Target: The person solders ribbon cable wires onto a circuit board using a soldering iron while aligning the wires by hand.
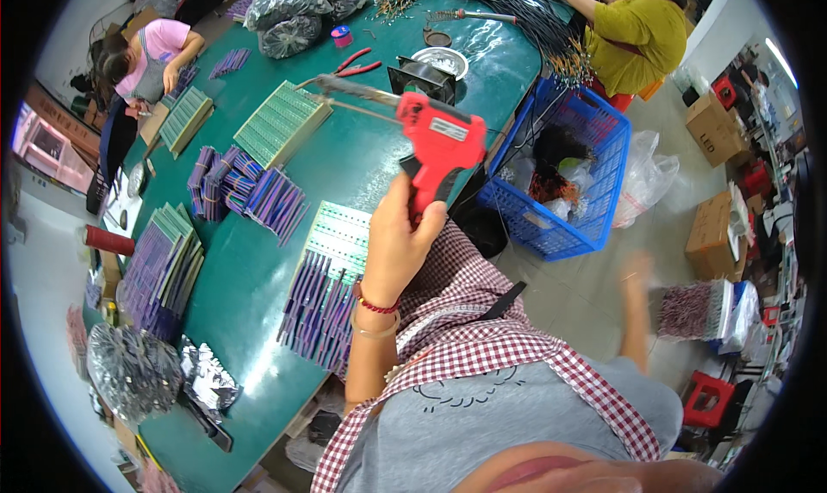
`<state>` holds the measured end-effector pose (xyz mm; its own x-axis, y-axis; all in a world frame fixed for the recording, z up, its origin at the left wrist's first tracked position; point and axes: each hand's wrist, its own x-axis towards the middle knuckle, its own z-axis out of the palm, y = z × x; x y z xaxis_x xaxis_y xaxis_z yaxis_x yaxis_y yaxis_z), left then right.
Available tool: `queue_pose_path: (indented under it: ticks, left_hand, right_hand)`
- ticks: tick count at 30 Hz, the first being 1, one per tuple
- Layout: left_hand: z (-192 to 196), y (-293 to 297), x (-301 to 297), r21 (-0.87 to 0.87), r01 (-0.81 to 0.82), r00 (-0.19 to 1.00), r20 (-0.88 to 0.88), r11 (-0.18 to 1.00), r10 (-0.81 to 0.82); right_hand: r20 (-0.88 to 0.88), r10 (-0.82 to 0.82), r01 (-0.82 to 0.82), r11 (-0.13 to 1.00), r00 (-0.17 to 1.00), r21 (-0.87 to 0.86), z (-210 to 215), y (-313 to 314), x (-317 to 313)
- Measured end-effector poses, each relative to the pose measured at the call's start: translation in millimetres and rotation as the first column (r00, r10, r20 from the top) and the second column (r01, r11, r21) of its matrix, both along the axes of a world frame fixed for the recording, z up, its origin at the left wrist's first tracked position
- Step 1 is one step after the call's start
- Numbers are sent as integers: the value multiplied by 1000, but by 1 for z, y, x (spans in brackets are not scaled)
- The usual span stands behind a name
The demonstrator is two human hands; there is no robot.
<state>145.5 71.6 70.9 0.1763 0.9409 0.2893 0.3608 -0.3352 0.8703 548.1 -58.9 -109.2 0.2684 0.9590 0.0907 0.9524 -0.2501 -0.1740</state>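
My left hand (402,234) is wrapped round the handle of a red soldering gun (444,135), raised above the green table. The gun's long metal barrel points left, over a board panel (282,121). Just left of my left forearm lies another pale green board panel (336,234), with rows of thin purple strips (314,312) across its lower part. My right hand (637,273) hangs out to the right, away from the table and over the floor. Motion smears its fingers, so their state cannot be made out.
Purple strip bundles (245,187) and stacked panels (164,265) lie on the table (233,295). Red-handled pliers (355,65) and a white bowl (441,60) stand farther off. A blue crate (594,209) stands right of the table. Two people (637,40) work across it.
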Motion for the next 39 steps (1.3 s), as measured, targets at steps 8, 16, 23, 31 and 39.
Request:
queue_pose_path:
  ticks: [8, 16, 23, 31, 39]
  left_hand:
    - [-21, 4, 54, 136, 74, 997, -19, 988, -72]
    - [-28, 1, 40, 88, 71, 996, 39, 994, -75]
    - [-27, -5, 45, 145, 146, 982, 95, 979, -161]
    - [-38, -13, 48, 31, 238, 971, 10, 971, -238]
    - [-20, 5, 71, 38, 301, 953, 38, 953, -302]
  right_hand:
    - [-794, 452, -303, 887, 407, 350, -2, 31, -167]
    - [-919, -69, -408, 881, 389, -239, 116, 11, 72]
    - [-687, 231, 363, 930, -689, -52, -126, -58, 34]
    - [-876, -102, 29, 991, -471, -131, -46, -8, 18]
    - [-697, 606, 807, 587, -383, 68, -177, -122, 133]
